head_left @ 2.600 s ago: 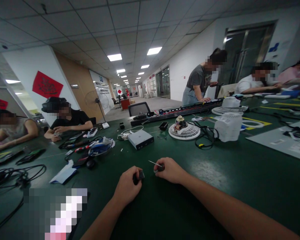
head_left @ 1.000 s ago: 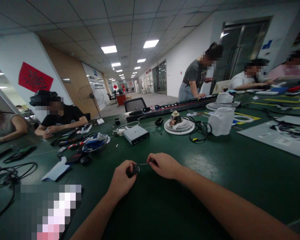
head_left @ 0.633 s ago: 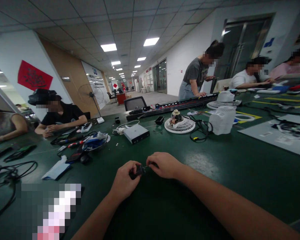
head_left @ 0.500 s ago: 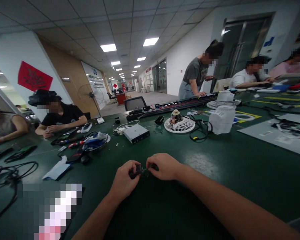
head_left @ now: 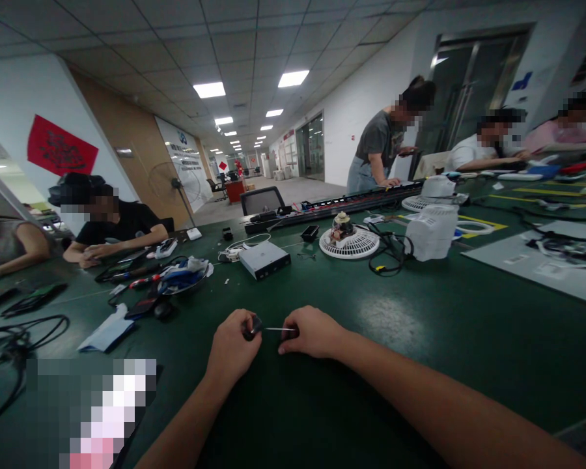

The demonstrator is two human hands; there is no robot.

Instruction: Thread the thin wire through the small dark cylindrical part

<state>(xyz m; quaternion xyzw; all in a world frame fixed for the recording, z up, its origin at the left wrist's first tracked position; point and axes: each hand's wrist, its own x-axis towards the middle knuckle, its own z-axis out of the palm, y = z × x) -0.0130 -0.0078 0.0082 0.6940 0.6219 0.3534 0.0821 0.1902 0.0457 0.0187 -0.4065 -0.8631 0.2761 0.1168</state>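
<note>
Near the middle of the green table [head_left: 351, 391], my left hand [head_left: 233, 342] is closed on a small dark part [head_left: 256, 324]. To its right, my right hand [head_left: 312, 332] grips a thin metal rod [head_left: 276, 329], which points left toward the dark part. A small gap shows between the rod's tip and that part. The rod's other end is hidden in my right fingers. Beyond my hands lies a silver box-shaped drive [head_left: 264, 259].
A white fan grille with a motor [head_left: 349, 241], a black tray [head_left: 310, 232] and a white housing [head_left: 432, 232] stand farther back. Cables and a blue cloth [head_left: 108, 327] lie left. People sit or stand around the table, one at back left [head_left: 122, 221].
My left hand has moved slightly left with the dark part. The gap between my hands is wider, and more of the metal rod shows.
</note>
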